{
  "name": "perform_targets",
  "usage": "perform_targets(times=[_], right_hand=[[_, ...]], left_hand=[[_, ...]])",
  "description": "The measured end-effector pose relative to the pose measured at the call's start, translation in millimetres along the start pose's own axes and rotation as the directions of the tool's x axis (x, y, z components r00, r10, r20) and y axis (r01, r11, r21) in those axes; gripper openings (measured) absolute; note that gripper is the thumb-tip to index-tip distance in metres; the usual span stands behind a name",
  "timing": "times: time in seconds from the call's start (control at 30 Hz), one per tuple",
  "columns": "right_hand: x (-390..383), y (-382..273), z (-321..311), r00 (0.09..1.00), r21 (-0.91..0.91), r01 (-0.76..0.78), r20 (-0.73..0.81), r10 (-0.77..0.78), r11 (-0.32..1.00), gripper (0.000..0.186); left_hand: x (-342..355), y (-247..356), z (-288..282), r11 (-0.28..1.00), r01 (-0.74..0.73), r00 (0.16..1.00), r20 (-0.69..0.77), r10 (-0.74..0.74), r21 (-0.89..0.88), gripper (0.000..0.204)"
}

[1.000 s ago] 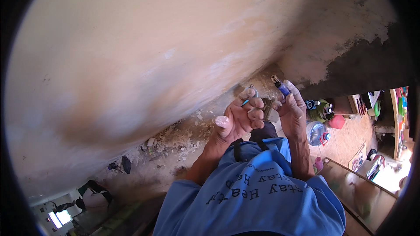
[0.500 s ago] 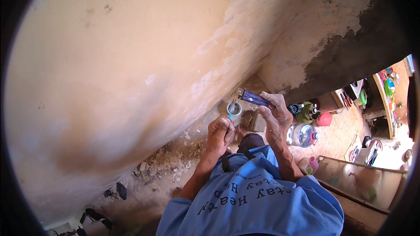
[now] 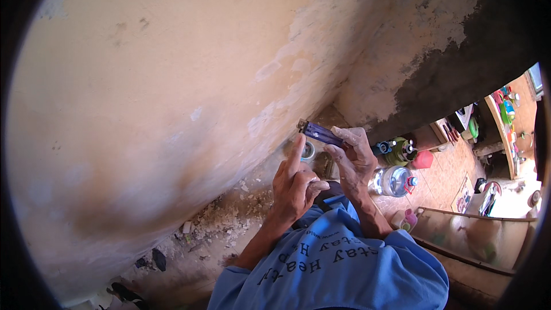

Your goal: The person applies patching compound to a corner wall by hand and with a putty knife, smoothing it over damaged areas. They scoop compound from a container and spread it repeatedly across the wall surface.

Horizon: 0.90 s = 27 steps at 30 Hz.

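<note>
My right hand (image 3: 354,158) holds a translucent blue lighter (image 3: 320,134) by one end, its metal tip pointing left toward the plastered wall (image 3: 172,109). My left hand (image 3: 295,186) is just below and left of it. Its index finger sticks up toward the lighter's tip and the other fingers are curled against the thumb. I cannot see whether anything lies inside the curled fingers. A small round ring-shaped object (image 3: 308,150) shows behind the left index finger. My blue shirt (image 3: 344,270) fills the lower middle.
Plaster rubble (image 3: 229,218) lies along the foot of the peeling wall. On the tiled floor to the right stand a clear water jug (image 3: 393,181), green bottles (image 3: 399,150), a pink container (image 3: 423,159) and a pink-capped bottle (image 3: 404,218). A metal-edged surface (image 3: 476,241) is at lower right.
The lighter has turned from upright to lying sideways in my right hand. My left hand dropped a little and now raises its index finger toward the lighter's tip.
</note>
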State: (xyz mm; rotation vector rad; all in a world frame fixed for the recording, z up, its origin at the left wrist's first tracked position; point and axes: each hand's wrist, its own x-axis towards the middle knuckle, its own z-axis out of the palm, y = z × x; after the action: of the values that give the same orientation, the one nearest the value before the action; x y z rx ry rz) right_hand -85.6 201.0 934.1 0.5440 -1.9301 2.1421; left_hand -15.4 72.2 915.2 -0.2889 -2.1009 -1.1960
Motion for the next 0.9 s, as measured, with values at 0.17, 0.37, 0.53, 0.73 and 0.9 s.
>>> perform_targets(times=[0.17,0.37,0.53,0.73,0.9], right_hand=[[1,-10,1,0.994,-0.252,0.099,0.059,-0.087,0.963,0.037],[3,-2,0,0.988,-0.343,0.152,0.080,-0.133,0.927,0.037],[2,19,-2,0.982,-0.411,0.189,0.108,-0.158,0.892,0.035],[10,18,6,0.991,-0.214,-0.039,0.115,0.065,0.976,0.031],[10,18,10,0.919,0.160,-0.383,0.164,0.358,0.910,0.026]], left_hand=[[17,-4,-11,0.961,-0.097,0.985,0.165,0.055,0.260,0.024],[14,-5,-12,0.983,-0.058,0.978,0.208,0.021,0.175,0.026],[-1,-23,-12,0.993,0.041,0.991,0.128,-0.026,-0.113,0.029],[-24,-27,-11,0.927,0.340,0.939,0.004,-0.344,-0.160,0.039],[-13,-21,-23,0.988,0.149,0.989,-0.021,-0.148,0.052,0.022]])
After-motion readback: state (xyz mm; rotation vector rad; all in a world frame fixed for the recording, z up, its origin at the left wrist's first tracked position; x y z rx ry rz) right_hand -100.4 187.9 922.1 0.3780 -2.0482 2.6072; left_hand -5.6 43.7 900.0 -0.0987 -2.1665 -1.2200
